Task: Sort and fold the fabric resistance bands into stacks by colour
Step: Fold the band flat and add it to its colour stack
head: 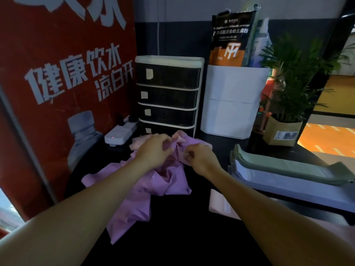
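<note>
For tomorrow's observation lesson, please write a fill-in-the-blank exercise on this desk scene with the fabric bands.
1. Both hands, left hand and right hand, grip the crumpled pile of ____ fabric bands.
2. The flat stack of grey-green folded bands lies to the pile's ____.
3. The white-framed cabinet with dark drawers has ____ drawers.

Missing words: purple; right; four

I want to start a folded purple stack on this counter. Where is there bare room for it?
Bare dark counter lies nearest the person, between the purple bands and the pale pink piece. A narrower strip runs between the right hand and the grey-green stack. The back is crowded: power strip, drawer unit, white bin, potted plant.
</note>
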Action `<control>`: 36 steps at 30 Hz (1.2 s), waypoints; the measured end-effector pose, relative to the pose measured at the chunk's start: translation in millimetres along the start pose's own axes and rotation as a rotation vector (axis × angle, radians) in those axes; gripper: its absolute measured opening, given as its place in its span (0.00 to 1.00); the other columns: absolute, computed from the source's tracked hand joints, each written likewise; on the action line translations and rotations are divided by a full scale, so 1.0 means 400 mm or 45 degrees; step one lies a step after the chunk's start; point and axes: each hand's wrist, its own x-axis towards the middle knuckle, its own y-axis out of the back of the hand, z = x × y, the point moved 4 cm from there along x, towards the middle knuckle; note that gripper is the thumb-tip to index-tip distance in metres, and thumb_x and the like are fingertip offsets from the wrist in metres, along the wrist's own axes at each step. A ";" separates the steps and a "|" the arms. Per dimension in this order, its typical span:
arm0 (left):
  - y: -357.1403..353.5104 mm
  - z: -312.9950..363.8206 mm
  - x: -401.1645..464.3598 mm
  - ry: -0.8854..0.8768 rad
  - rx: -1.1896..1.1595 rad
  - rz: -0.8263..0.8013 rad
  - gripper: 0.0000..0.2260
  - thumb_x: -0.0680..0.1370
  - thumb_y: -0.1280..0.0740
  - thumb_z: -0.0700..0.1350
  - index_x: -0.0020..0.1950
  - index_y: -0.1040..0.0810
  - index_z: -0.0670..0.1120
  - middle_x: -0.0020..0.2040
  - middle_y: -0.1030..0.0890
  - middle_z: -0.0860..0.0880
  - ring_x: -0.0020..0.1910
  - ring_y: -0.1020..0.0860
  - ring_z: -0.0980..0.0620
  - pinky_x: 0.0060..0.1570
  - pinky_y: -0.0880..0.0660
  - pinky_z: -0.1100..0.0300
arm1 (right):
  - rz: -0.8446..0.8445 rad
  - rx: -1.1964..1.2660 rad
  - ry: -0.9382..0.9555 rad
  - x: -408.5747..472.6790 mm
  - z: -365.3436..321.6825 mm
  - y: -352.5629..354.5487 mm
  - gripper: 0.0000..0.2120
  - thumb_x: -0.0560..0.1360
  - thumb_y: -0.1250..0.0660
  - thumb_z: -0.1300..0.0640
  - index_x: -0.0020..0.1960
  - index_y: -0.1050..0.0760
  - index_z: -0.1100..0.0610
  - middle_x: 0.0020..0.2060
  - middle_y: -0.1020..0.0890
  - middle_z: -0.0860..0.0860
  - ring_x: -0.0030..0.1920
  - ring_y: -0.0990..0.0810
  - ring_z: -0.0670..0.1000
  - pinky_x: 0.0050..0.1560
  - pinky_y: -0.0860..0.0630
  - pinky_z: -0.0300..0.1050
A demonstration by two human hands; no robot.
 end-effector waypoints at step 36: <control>0.315 0.086 0.019 0.123 -0.296 0.258 0.04 0.77 0.33 0.41 0.42 0.22 0.42 0.35 0.23 0.50 0.36 0.27 0.53 0.39 0.29 0.60 | 0.514 0.371 -0.041 0.046 -0.088 0.449 0.11 0.79 0.42 0.62 0.55 0.23 0.63 0.48 0.21 0.57 0.47 0.25 0.53 0.45 0.32 0.42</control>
